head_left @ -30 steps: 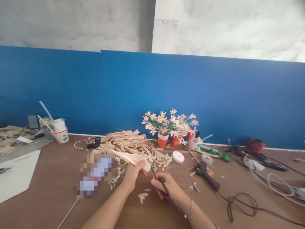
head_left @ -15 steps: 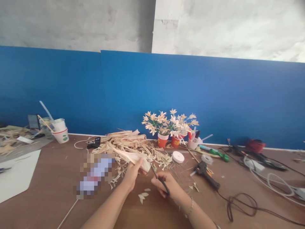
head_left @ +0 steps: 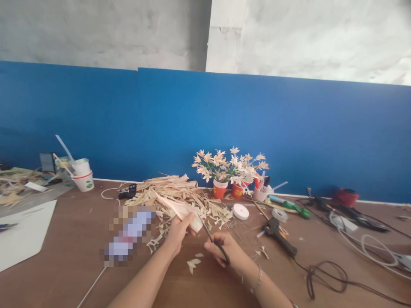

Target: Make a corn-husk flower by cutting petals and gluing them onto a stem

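Note:
My left hand (head_left: 179, 231) pinches a pale dried husk (head_left: 184, 212), thumb on top, its narrow end reaching up and left over the pile. In my right hand (head_left: 221, 249) is a pair of scissors (head_left: 221, 249) with black handles, fingers wrapped round them. Their blades point up and left and meet the husk's right edge; I cannot tell whether they are parted. Several small cut petals (head_left: 192, 264) lie on the table below my hands. Behind the husk spreads a heap of dried husks and scraps (head_left: 173, 187).
Husk flowers stand in two red paper cups (head_left: 220, 189) (head_left: 236, 191) at the back. Right of them lie a white ribbon roll (head_left: 240, 211), a tape roll (head_left: 279, 214) and a glue gun (head_left: 278, 238) with a looping cord. A pixelated object (head_left: 130, 236) lies left; white cups (head_left: 82, 176) stand farther left.
The husk has tilted a little, its narrow end now showing more to the right. Both hands stay almost in place, and the whole view has shifted slightly.

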Available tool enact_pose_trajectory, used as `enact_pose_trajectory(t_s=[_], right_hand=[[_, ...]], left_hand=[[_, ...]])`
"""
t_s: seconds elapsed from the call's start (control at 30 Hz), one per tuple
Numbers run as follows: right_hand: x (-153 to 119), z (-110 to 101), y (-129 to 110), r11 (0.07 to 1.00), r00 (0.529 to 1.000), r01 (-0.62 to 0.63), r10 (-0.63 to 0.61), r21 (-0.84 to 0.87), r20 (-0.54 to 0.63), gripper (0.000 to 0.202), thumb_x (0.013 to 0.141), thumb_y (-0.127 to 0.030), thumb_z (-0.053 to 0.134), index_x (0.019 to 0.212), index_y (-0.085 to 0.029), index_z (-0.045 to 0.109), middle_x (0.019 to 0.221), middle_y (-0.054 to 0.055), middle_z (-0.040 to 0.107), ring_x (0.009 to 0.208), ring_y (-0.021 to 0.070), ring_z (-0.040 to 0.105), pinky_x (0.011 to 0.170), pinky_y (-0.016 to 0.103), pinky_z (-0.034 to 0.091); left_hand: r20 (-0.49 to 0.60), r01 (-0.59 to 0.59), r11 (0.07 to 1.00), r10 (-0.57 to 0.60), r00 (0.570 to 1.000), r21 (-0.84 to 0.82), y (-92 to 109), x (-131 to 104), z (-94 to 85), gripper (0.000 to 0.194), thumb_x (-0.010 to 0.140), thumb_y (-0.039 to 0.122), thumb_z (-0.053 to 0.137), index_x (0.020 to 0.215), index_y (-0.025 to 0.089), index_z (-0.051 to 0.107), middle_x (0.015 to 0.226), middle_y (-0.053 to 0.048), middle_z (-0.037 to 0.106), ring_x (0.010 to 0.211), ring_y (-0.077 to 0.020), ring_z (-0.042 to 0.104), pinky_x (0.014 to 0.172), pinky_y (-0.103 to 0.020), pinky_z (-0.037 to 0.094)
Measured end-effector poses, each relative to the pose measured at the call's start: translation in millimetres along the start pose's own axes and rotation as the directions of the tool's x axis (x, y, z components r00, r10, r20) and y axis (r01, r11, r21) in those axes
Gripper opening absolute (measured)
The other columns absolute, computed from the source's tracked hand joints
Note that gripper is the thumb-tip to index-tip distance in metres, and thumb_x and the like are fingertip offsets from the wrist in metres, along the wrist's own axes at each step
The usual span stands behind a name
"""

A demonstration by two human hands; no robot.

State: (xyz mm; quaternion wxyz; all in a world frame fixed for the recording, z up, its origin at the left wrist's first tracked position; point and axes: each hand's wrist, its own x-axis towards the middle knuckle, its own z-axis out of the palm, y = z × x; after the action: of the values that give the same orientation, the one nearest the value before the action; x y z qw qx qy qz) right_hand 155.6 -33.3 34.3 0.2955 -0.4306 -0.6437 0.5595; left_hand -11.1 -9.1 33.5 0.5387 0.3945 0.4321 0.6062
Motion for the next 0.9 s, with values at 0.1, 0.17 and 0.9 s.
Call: enact_pose_trajectory(t_s=[0.1,0.17,0.9], right_hand=[[1.1,-0.8,3.6,1.0,1.0,0.005,-0.005,0.004,0.004,0.045,0.067,-0.059,0.062,0.06,-0.017,0.047,0.035,-0.01,0.037,0.029,0.0037,0.03,0.032,0.017,0.02],[1.5,-1.3,5.4,1.0,1.0,0.009,-0.009,0.009,0.015,0.044,0.067,-0.057,0.062,0.059,-0.017,0.048,0.035,-0.01,0.037,0.029,0.0034,0.03,0.032,0.017,0.02],[-1.1,-9.0,6.0,0.995,0.99,-0.052,0.063,-0.089,0.124,0.039,0.066,-0.052,0.066,0.062,-0.015,0.055,0.035,-0.009,0.04,0.03,0.0039,0.031,0.031,0.016,0.019]], left_hand=[[0.008,-0.01,1.0,0.01,1.0,-0.005,0.0,0.5,-0.5,0.036,0.063,0.047,0.069,0.068,0.012,0.06,0.051,0.0,0.06,0.039,-0.0094,0.05,0.036,-0.019,0.038],[0.008,-0.005,1.0,0.005,1.0,-0.01,0.2,0.9,-0.8,0.036,0.064,0.048,0.068,0.068,0.013,0.06,0.05,0.001,0.059,0.038,-0.0093,0.05,0.035,-0.019,0.038],[0.076,0.034,0.994,-0.042,0.996,0.106,-1.5,9.9,-13.1,0.033,0.064,0.045,0.069,0.065,0.013,0.064,0.047,0.0,0.058,0.036,-0.0095,0.048,0.03,-0.018,0.035]])
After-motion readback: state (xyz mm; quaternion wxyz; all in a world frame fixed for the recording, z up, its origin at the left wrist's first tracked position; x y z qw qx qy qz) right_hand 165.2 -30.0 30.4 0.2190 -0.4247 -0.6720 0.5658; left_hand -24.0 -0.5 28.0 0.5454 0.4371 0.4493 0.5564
